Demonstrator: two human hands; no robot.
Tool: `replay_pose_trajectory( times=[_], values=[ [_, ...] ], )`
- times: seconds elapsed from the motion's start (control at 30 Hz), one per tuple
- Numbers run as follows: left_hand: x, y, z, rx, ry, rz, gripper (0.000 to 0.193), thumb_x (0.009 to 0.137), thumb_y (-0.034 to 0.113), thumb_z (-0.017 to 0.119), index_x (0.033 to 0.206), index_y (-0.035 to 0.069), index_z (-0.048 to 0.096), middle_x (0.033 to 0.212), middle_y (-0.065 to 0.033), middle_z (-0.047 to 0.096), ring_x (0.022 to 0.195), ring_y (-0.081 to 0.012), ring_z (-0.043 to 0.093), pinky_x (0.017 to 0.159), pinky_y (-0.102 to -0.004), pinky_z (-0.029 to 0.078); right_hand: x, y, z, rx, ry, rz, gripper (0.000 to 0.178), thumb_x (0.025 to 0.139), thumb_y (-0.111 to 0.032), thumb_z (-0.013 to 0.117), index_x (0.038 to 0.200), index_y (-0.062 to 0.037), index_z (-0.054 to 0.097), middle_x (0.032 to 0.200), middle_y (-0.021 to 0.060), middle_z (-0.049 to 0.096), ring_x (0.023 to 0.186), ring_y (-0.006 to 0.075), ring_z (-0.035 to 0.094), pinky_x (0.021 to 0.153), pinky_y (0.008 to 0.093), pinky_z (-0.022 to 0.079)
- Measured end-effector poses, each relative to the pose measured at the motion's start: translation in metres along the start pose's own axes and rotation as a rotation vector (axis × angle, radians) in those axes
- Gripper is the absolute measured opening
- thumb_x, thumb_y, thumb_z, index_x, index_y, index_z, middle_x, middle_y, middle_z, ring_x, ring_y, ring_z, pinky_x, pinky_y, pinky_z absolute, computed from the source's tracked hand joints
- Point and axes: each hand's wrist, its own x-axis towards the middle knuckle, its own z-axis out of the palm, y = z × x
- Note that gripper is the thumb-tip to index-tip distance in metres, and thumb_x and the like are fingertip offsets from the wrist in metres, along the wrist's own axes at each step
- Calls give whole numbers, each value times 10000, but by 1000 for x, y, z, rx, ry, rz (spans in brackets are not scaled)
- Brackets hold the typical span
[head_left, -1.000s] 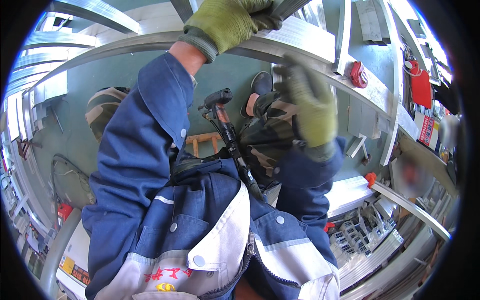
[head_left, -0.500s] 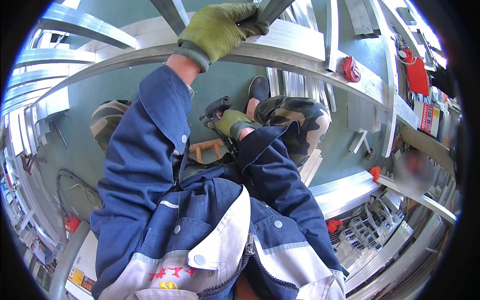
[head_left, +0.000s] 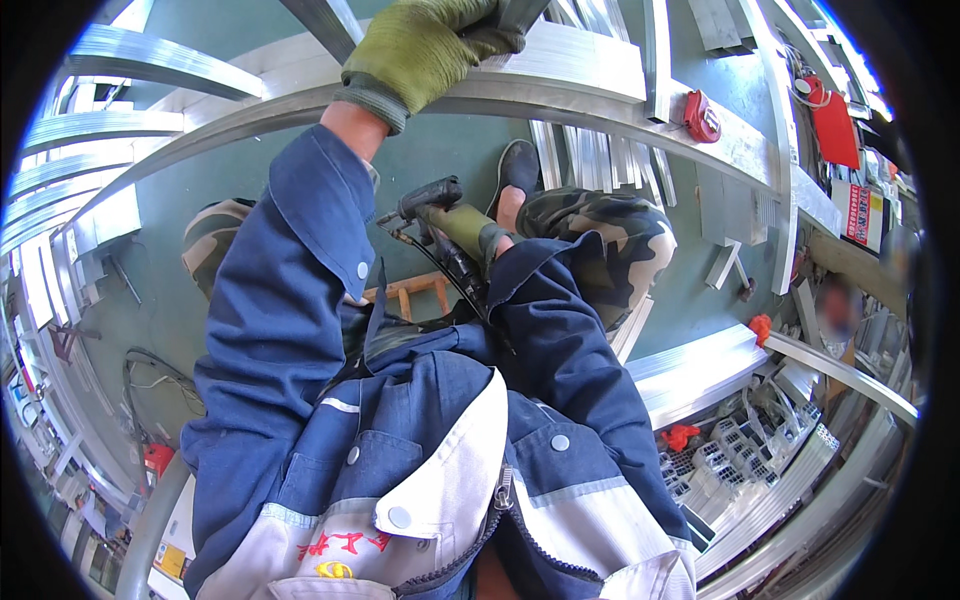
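My left hand (head_left: 415, 55), in an olive-green knitted glove, reaches to the far side. Its fingers are wrapped round a grey metal bar (head_left: 520, 14) that rises from a long aluminium frame (head_left: 570, 65). In a matching glove, my right hand (head_left: 462, 227) is closed round a black gun-shaped tool (head_left: 430, 195) between my knees. A black cable runs from the tool toward my lap. The tool's front end points left, apart from the frame. Part of my right fingers is hidden behind the tool.
A red tape measure (head_left: 702, 117) sits on the frame to the right. Several aluminium slats (head_left: 150, 62) stick out at the left. Stacked profiles (head_left: 700, 375) and small cut pieces (head_left: 730, 455) lie at the right. Dark cables (head_left: 150, 370) trail on the floor at left.
My right hand and the tool have moved slightly farther away, and the tool has turned a little. The left hand keeps hold of the bar. A blurred person at the right has shifted.
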Motion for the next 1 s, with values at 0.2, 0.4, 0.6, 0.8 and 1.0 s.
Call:
replay_pose_trajectory(
  times=[0.2, 0.4, 0.6, 0.8, 1.0],
  values=[
    [-2, 4, -1, 3, -4, 8, 249, 922, 3, 744, 1170, 25, 743, 977, -2, 756, 876, -73, 661, 813, -261, 557, -34, -20, -10, 685, -105, -71, 420, 988, -360, 671, 1199, 2, 647, 1006, 90, 655, 812, 196, 688, 706, 334, 579],
    [-7, 2, -6, 549, 96, 123, 374, 910, 247, 797, 1249, 105, 730, 1112, -93, 774, 982, -194, 733, 877, -322, 575, -81, -37, -36, 733, -81, -73, 462, 1001, -359, 639, 1314, -24, 584, 1096, 101, 614, 845, 226, 690, 724, 355, 596],
    [-7, -2, -6, 427, 99, 126, 381, 887, 345, 806, 1193, 124, 755, 1056, -109, 774, 930, -248, 743, 837, -335, 570, -152, -27, -52, 510, 141, -392, 417, 1053, -396, 553, 1201, -10, 612, 820, 111, 681, 700, 197, 663, 668, 318, 536],
    [-8, 3, -7, 373, 83, 91, 368, 883, 270, 815, 1212, 121, 746, 1070, -87, 777, 923, -191, 742, 834, -318, 572, -251, -53, -69, 663, 216, -202, 410, 1055, -343, 556, 1292, -8, 561, 788, 104, 670, 664, 191, 651, 629, 321, 542],
    [-8, 2, -6, 265, 56, 45, 361, 872, 161, 813, 1220, 101, 740, 1057, -72, 783, 917, -161, 738, 824, -295, 572, -297, -74, -84, 756, 411, -285, 477, 1052, -403, 576, 1301, 4, 579, 743, 121, 685, 602, 182, 628, 570, 300, 505]
  ],
)
